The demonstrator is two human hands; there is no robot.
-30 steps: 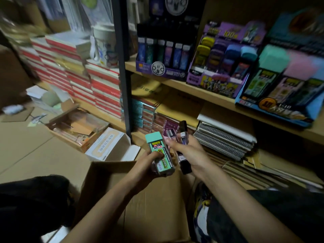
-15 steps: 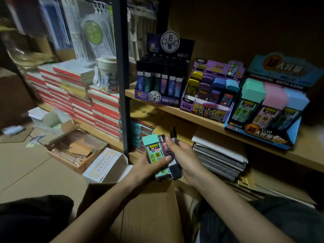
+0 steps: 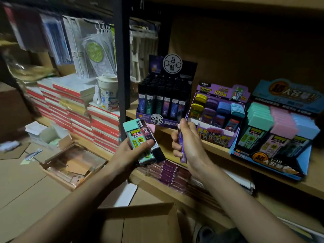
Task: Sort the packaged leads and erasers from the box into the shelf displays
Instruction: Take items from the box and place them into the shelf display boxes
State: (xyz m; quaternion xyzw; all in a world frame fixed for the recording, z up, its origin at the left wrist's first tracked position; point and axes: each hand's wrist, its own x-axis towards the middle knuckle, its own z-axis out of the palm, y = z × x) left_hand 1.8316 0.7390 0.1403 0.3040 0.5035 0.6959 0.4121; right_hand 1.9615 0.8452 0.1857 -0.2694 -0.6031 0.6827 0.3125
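**A:** Head view. Left side first?

**B:** The left hand [image 3: 133,153] grips two flat packs together, with the thumb laid across their fronts. One is a mint-green lead pack [image 3: 135,137]. Touching it on the right is a dark lead pack [image 3: 151,139]. Both are tilted, tops toward the shelf [image 3: 217,152].

**A:** Right side?

**B:** The right hand [image 3: 186,146] has its fingers curled round a slim purple lead tube [image 3: 181,142], held roughly upright. One end shows above the thumb and the other below the palm.

**A:** Position relative to the displays?

**B:** Both hands are in the air before the shelf's front edge. The black display [image 3: 163,102] stands at the left end, filled with rows of dark tubes. The purple display [image 3: 217,118] is just beside it, holding yellow, purple and blue cases. The blue display [image 3: 273,135] is farthest right, with mint, pink and blue packs. The tube's top sits near the black display's right front corner, and I cannot tell whether they touch.

**A:** The box?

**B:** The cardboard box [image 3: 140,223] is at the bottom edge, under the forearms. Its contents are not visible.

**A:** Surroundings?

**B:** A black post [image 3: 122,58] stands left of the displays. Stacked red-edged notebooks [image 3: 103,127] are beyond it, with a white cup [image 3: 107,92] on top of them.
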